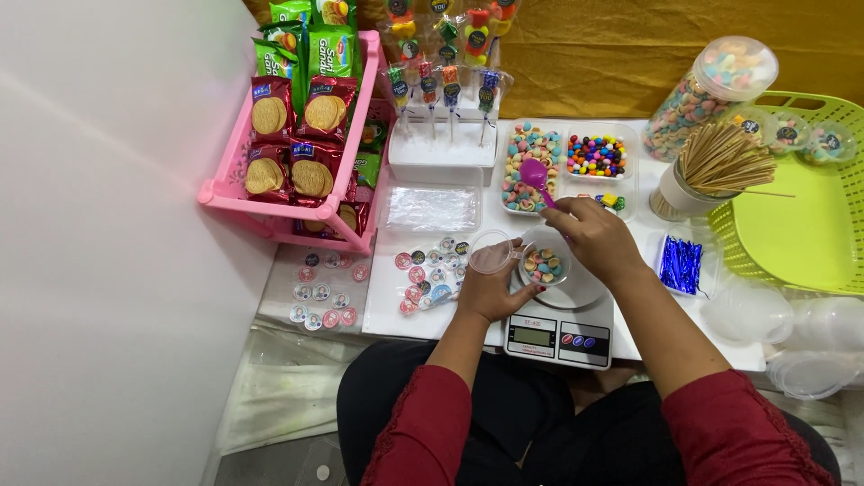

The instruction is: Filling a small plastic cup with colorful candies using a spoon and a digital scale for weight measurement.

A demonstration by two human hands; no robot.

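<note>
**Candy cup on the scale, spoon and lid in hand**

Right hand point(596, 236): grip clamped on the handle of a purple spoon point(535, 173), bowl of the spoon raised over the near tray. Left hand point(487, 290): grip closed around a clear round lid point(491, 251), held just left of the cup and about level with its rim.

Between both hands, a small clear cup point(544, 265) with a few pastel candies inside, standing on the round plate of a white kitchen scale point(558, 337). Scale at the near edge of the white table point(396, 315), display and buttons facing the person.

Just behind the hands, two clear trays side by side: pastel ring candies point(522, 148) on the left, bright round candies point(596, 155) on the right. Left of the cup, a scatter of round stickers point(430, 274), more of them further left, and a clear flat packet point(432, 208) above them.

Further out: a white block with wrapped candy skewers point(445, 90) upright in it; a pink rack point(355, 135) of biscuit packets at far left; a tall clear jar point(706, 94) of pastel candy, tilted, at the back right; a cup of wooden sticks point(715, 166); a tray of blue twist ties point(680, 264); a green basket point(801, 234) with filled cups; empty clear containers point(783, 333) at the near right.
</note>
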